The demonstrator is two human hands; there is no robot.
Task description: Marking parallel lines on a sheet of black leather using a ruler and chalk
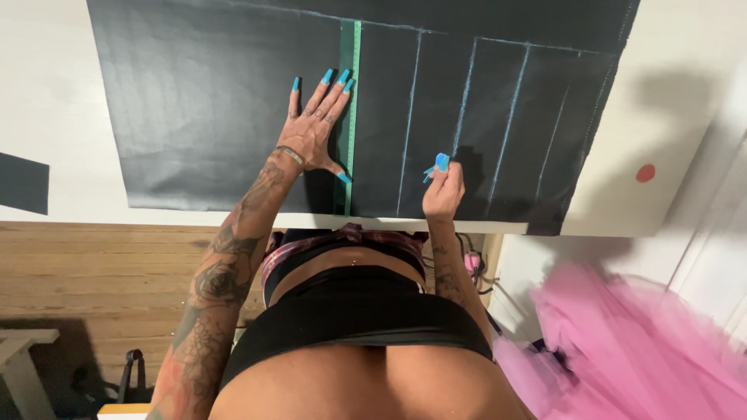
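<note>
A large sheet of black fabric (194, 101) lies flat on a white table (54, 117). Several pale chalk lines (408, 117) run lengthwise across its right half. A long green transparent ruler (352, 47) lies on the fabric, parallel to the lines. My left hand (315, 128) is spread flat, fingers apart, pressing on the fabric and the ruler's left edge. My right hand (443, 187) is closed around a small piece of blue chalk (442, 162), hovering over the fabric just right of the ruler, near the table's front edge.
A smaller black fabric piece (22, 183) lies at the table's left edge. A red dot (645, 173) marks the table at right. Pink tulle (622, 350) is heaped on the floor lower right. Wooden floor (93, 272) and a dark bag (132, 377) lie lower left.
</note>
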